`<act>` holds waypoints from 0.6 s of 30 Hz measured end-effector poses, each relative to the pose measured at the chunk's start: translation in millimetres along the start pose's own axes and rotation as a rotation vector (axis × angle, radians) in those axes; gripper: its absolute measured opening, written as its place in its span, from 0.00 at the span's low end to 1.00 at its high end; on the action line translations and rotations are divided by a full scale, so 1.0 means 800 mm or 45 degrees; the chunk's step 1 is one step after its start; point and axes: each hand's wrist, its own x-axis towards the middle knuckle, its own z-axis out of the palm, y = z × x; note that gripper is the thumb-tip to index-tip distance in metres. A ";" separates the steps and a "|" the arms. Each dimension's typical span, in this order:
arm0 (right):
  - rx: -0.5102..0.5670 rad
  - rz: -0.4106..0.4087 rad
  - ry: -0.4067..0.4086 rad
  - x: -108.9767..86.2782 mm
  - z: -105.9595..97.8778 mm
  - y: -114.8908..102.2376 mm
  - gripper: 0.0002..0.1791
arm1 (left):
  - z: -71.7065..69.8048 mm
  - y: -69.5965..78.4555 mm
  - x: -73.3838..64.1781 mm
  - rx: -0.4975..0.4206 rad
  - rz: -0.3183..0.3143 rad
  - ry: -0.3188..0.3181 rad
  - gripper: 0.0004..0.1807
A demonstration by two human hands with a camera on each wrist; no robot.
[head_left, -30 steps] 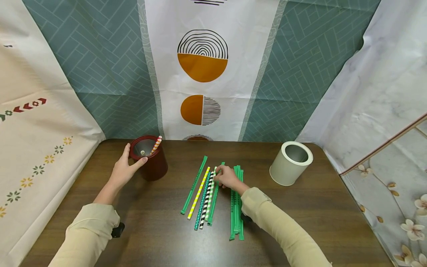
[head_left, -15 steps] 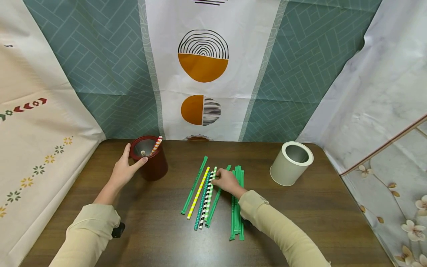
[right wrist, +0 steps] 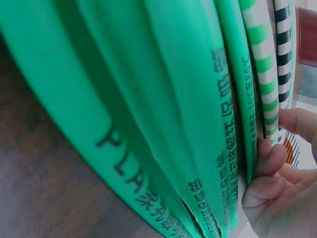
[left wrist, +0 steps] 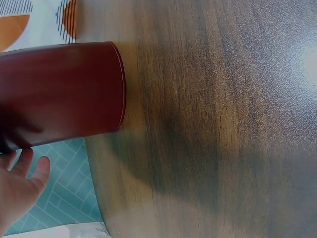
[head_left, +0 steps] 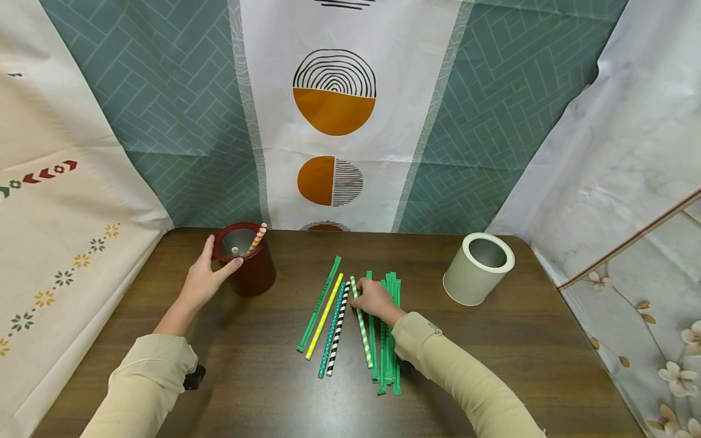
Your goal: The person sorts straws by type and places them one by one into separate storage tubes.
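Observation:
My left hand [head_left: 199, 283] holds the dark red cup [head_left: 254, 274], thumb at its front rim and fingers along its left side. In the left wrist view, fingertips touch the cup wall [left wrist: 69, 94]. Inside it, an orange-striped straw [head_left: 255, 239] leans right beside a red-tipped one, and a pale straw end shows lower down. My right hand [head_left: 375, 299] pinches a green-and-white striped paper straw [head_left: 364, 340] near its far end. Just right of this straw lie green-wrapped straws [head_left: 390, 353], bunched side by side, partly hidden under the hand. Printed lettering shows on their wrappers [right wrist: 188, 99].
Left of the right hand, a black-and-white straw [head_left: 338, 331], a teal dotted straw [head_left: 331, 334], a yellow striped straw [head_left: 324, 319] and a single green-wrapped straw [head_left: 319, 304] lie slanted on the wooden table [head_left: 263, 377]. A cream cup [head_left: 471, 277] stands at the back right.
My right hand first shifted a green-wrapped straw right to the bunch. The green-and-white straw has then moved right, away from the black-and-white one. The left hand and red cup stayed put.

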 end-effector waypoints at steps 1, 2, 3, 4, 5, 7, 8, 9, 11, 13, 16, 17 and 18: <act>-0.014 0.008 0.005 0.000 0.000 -0.001 0.12 | 0.000 0.000 0.000 0.000 0.001 0.000 0.51; -0.026 0.013 0.012 0.000 -0.001 -0.001 0.12 | 0.000 0.000 0.000 0.001 0.002 0.000 0.51; -0.032 0.020 0.017 0.000 -0.001 -0.002 0.12 | 0.000 0.000 0.000 0.002 0.002 0.002 0.51; -0.038 0.025 0.018 0.000 -0.002 -0.002 0.12 | 0.000 0.000 0.000 0.003 0.003 0.003 0.51; -0.041 0.028 0.018 0.000 -0.002 -0.002 0.12 | 0.000 0.000 0.000 0.004 0.003 0.003 0.51; -0.039 0.026 0.016 0.000 -0.003 -0.002 0.13 | 0.000 0.000 0.000 0.006 0.002 0.004 0.51; -0.035 0.023 0.016 0.000 -0.003 -0.002 0.13 | 0.000 0.000 0.000 0.006 0.001 0.003 0.51; -0.030 0.020 0.014 0.000 -0.003 -0.001 0.13 | 0.000 0.000 0.000 0.006 0.001 0.002 0.51; -0.010 0.011 0.016 0.000 -0.004 0.000 0.13 | 0.000 0.000 0.000 0.007 -0.001 0.001 0.51; 0.013 0.007 0.015 0.001 -0.005 0.001 0.15 | 0.000 0.000 0.000 0.005 -0.004 -0.003 0.51; 0.063 0.001 0.008 0.005 -0.006 0.004 0.15 | 0.000 -0.001 0.001 0.006 -0.008 -0.003 0.51; 0.083 -0.003 0.006 0.006 -0.006 0.005 0.16 | 0.000 -0.001 0.001 0.006 -0.008 -0.003 0.51; 0.111 -0.001 0.001 0.007 -0.006 0.005 0.16 | 0.000 -0.001 0.001 0.006 -0.008 -0.003 0.51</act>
